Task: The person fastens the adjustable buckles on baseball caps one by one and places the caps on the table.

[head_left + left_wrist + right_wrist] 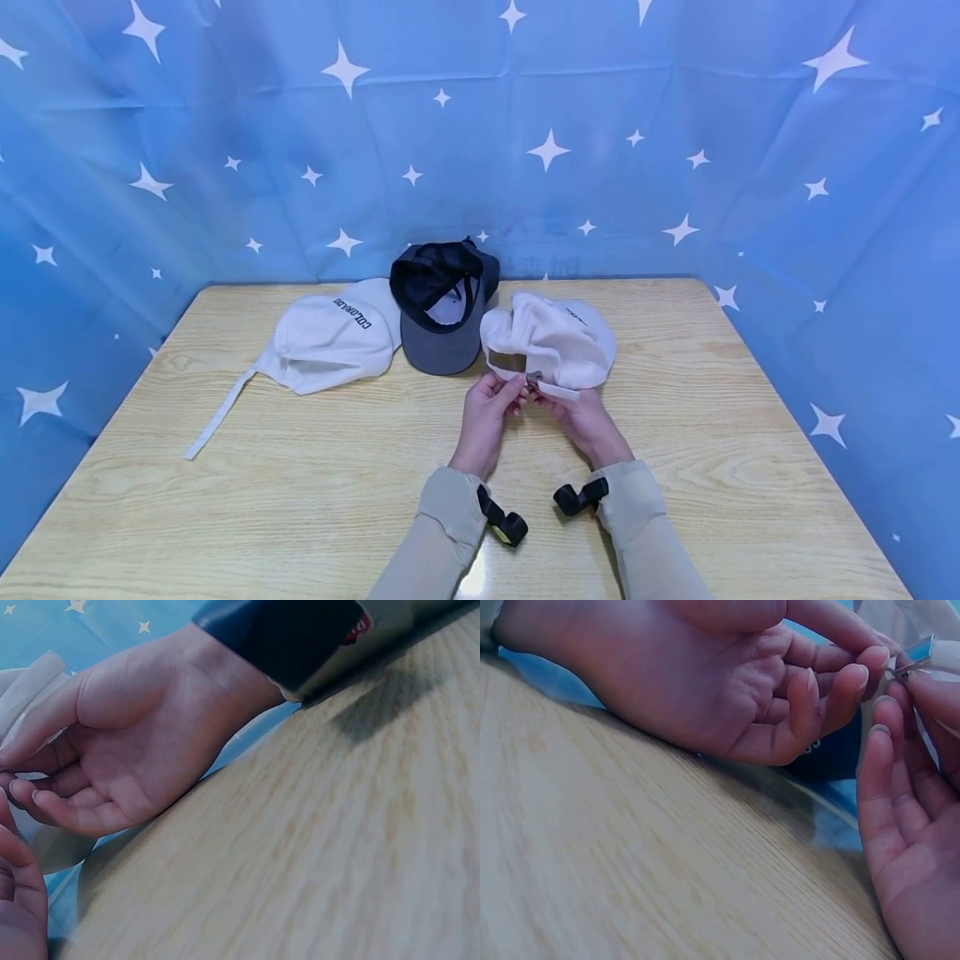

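Note:
A white baseball cap (551,342) lies at the right of the row, its back opening and strap facing me. My left hand (487,417) pinches the strap beside the small metal buckle (534,379). From the other side my right hand (588,423) grips the strap, thumb and fingers close to the buckle. Close up in the right wrist view, the buckle (915,656) sits between the fingertips of both hands. The strap's white end (34,686) sticks up past the right thumb in the left wrist view.
A dark cap (441,346) sits upside down left of the held cap. Beyond it lies another white cap (315,346) marked COLORADO, its long loose strap (221,417) stretched across the wooden table (300,517). A blue star-patterned cloth (450,133) hangs behind.

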`<move>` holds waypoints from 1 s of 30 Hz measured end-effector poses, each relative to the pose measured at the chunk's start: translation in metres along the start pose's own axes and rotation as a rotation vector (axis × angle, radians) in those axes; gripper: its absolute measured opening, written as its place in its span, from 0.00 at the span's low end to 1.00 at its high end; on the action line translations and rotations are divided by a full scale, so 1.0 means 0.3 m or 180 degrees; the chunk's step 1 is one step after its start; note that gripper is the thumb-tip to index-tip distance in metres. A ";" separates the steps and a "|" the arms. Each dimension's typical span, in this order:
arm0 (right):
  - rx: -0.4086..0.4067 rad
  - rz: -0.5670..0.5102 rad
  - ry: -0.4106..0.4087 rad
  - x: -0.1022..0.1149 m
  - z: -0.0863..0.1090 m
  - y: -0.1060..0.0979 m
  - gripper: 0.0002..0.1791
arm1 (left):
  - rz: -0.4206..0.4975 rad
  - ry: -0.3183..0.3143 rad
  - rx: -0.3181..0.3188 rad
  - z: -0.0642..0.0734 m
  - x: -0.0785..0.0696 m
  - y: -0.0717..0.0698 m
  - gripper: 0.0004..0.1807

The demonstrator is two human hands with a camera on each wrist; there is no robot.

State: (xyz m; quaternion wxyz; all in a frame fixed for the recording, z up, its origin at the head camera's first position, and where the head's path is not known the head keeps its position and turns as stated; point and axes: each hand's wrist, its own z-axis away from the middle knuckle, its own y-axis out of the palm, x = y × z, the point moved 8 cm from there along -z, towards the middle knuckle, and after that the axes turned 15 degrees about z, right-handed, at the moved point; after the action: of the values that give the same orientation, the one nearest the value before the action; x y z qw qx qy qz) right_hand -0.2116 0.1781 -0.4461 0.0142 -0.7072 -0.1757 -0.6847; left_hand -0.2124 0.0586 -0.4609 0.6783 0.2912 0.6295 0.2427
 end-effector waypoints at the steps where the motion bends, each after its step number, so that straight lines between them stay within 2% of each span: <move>1: -0.0003 -0.0005 0.0012 -0.001 0.000 -0.001 0.09 | 0.0012 0.0003 -0.0001 0.000 -0.002 0.001 0.12; 6: -0.0016 0.0030 0.0066 -0.005 -0.002 -0.002 0.07 | 0.0062 0.0004 -0.0026 -0.001 -0.004 0.001 0.11; 12: 0.0032 0.0085 -0.0030 -0.002 -0.004 -0.002 0.11 | 0.0009 0.0042 -0.0001 -0.002 0.001 0.001 0.10; 20: 0.0030 0.0061 -0.0051 0.001 -0.004 -0.006 0.10 | -0.0014 0.0006 0.0021 -0.002 0.005 0.004 0.12; 30: -0.0014 0.0020 -0.0065 0.002 -0.004 -0.004 0.09 | 0.0009 -0.0032 -0.0060 0.001 0.000 -0.004 0.13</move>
State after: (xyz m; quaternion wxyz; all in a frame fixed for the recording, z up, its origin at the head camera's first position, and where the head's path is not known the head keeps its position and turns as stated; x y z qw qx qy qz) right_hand -0.2130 0.1791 -0.4457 0.0130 -0.7147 -0.1722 -0.6778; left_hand -0.2122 0.0578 -0.4617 0.6839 0.2869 0.6233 0.2481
